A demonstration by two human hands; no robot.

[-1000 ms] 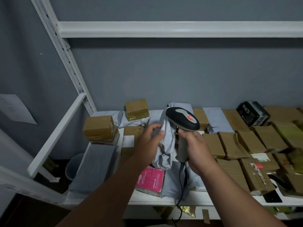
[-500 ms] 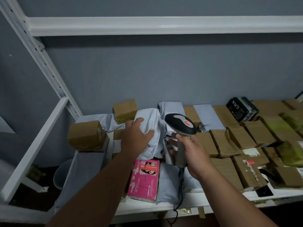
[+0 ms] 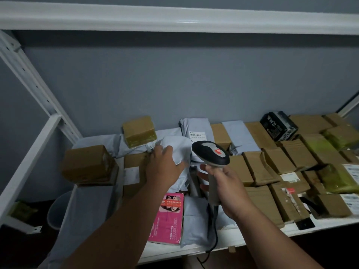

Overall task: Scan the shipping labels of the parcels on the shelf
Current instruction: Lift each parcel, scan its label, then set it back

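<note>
White metal shelf (image 3: 239, 238) against a grey-blue wall (image 3: 174, 84), dim light; another white shelf board (image 3: 174, 16) runs overhead. Landmark: the handheld scanner (image 3: 210, 155), held upright over the shelf's middle. Right hand (image 3: 226, 189) is wrapped round its grey handle, fingers clamped on it; black cable drops from the handle past the shelf's front edge. Just left of the scanner head, the left hand (image 3: 165, 167) presses down on a grey poly mailer (image 3: 177, 148), thumb and fingers curled into the soft bag, gripping it. Behind the scanner, another grey mailer with a white shipping label (image 3: 198, 134) facing up. Right of the scanner, rows of brown tape-wrapped parcels (image 3: 258, 167) fill the shelf, with a black box (image 3: 278, 126) at the back. Below-left of the scanner, a pink box (image 3: 168, 218) lies at the front edge. Far left of it, a brown box (image 3: 87, 164) is stacked on other parcels. A grey bin (image 3: 56, 210) stands on the floor beyond the shelf's left end.
</note>
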